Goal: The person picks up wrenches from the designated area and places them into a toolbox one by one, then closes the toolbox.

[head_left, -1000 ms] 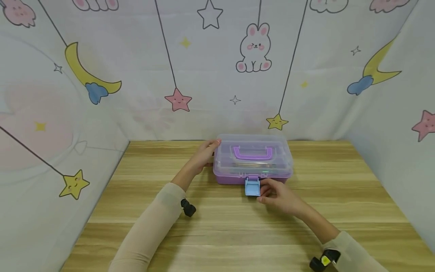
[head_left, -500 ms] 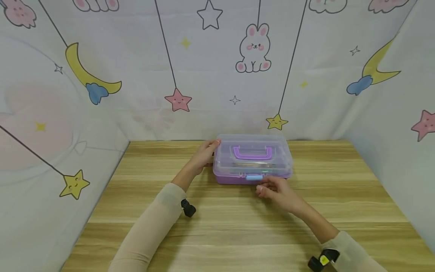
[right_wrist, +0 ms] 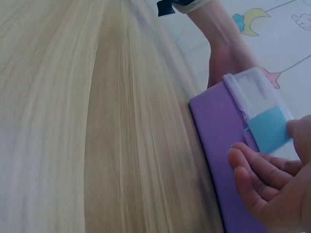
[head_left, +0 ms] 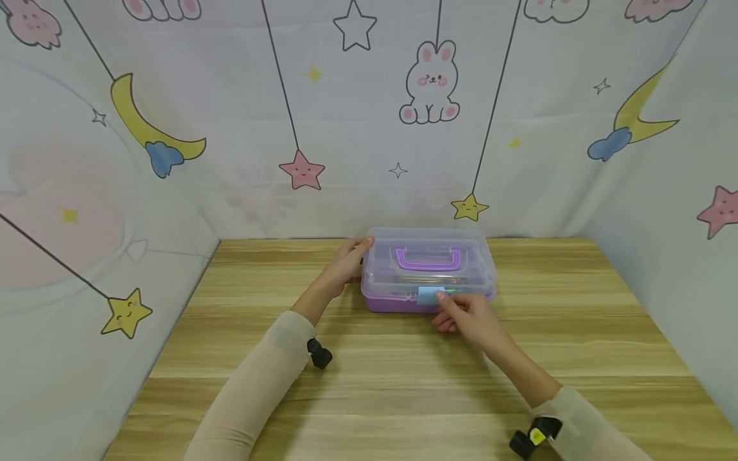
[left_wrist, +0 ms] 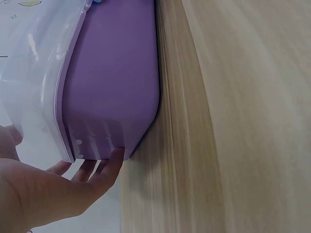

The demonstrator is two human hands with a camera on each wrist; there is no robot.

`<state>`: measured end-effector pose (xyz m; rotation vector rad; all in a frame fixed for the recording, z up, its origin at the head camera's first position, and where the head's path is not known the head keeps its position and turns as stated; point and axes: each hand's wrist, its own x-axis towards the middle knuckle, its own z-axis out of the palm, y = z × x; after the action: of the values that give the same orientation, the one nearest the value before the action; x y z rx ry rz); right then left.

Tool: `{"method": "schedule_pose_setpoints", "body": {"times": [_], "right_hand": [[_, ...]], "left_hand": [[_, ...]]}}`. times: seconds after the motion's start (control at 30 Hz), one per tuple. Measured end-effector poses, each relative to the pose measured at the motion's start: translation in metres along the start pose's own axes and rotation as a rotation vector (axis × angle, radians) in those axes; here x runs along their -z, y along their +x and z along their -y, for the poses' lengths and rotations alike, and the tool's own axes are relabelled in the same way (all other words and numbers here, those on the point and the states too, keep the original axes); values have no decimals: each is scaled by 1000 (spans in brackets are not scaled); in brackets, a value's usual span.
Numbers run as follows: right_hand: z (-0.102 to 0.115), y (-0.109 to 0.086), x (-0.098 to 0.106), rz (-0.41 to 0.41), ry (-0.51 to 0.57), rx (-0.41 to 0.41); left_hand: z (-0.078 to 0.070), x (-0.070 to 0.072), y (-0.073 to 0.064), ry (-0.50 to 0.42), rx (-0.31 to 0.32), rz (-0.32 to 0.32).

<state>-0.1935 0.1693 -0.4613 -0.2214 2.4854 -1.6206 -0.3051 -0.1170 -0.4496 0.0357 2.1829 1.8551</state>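
Note:
A purple storage box (head_left: 398,303) with a clear lid (head_left: 426,234) sits at the back of the table, lid down. The lid carries a purple handle (head_left: 428,265). My left hand (head_left: 346,261) rests against the left end, fingertips touching the purple wall (left_wrist: 112,63) and thumb beside the lid edge. At the front, a light blue latch (head_left: 427,295) lies upright over the lid's rim. My right hand (head_left: 469,318) touches that latch with the thumb; its other fingers, loosely bent, are below it in the right wrist view.
The wooden table (head_left: 380,410) extends in front of the box and to both sides. A white cloth (head_left: 357,115) printed with stars, moons and a rabbit hangs behind and at the sides. Long thin items show dimly through the lid.
The blue latch has swung from hanging down, through pointing outward, to upright against the lid. My right thumb has moved up onto it. The left hand and the box have stayed put.

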Motion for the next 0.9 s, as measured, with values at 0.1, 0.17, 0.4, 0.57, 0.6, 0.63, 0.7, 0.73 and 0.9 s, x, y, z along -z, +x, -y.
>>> {"method": "schedule_pose_setpoints", "body": {"times": [0.1,0.17,0.4,0.57,0.6,0.63,0.7,0.73,0.9], "right_hand": [[3,1,-3,-40,-5,-31],[4,2,-4,-63,5,-39],[3,2,-8,-117,21,-54],[2,2,-8,-115,36,-60],[2,2,-8,-112,44,-64],[2,2,-8,-111,52,-70],[3,3,-9,-111,71,-85],[3,3,-9,-113,90,-99],[-4,2,-13,-126,191,-192]], "left_hand": [[1,1,0,2,1,-5],[1,1,0,2,-1,-7],[1,1,1,-9,0,-3],[0,1,2,-13,-1,-5],[0,1,2,-16,-1,-5],[0,1,3,-20,-2,-4],[0,1,3,-27,-5,-3],[1,1,4,-31,-6,-2],[1,1,4,-32,-7,-1]]}}
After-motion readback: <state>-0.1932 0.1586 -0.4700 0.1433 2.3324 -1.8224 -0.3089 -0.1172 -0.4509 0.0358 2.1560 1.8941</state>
